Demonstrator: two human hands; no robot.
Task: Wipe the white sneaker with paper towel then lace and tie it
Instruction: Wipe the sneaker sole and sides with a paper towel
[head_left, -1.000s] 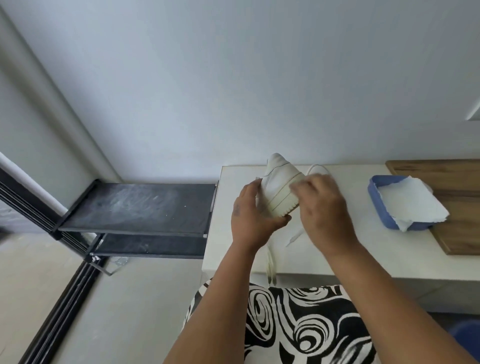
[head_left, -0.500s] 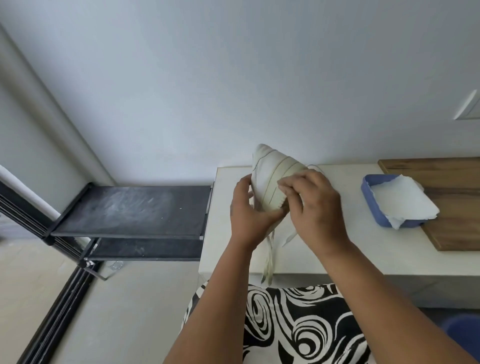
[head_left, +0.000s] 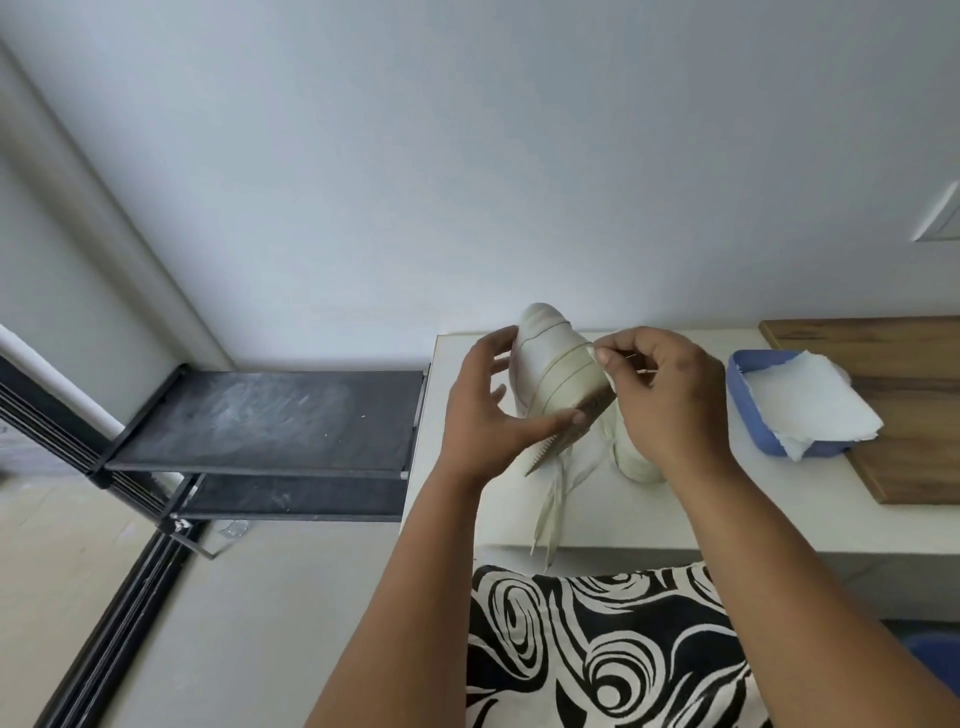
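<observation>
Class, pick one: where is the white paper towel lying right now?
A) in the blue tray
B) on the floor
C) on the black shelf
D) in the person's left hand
A: the paper towel lies across the blue tray, beside the wooden board.

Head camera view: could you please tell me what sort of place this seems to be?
Probably a room in a home, not a workshop. A white counter stands against a plain painted wall, with a wooden board on it and a low black shelf rack beside it on a bare floor.
</observation>
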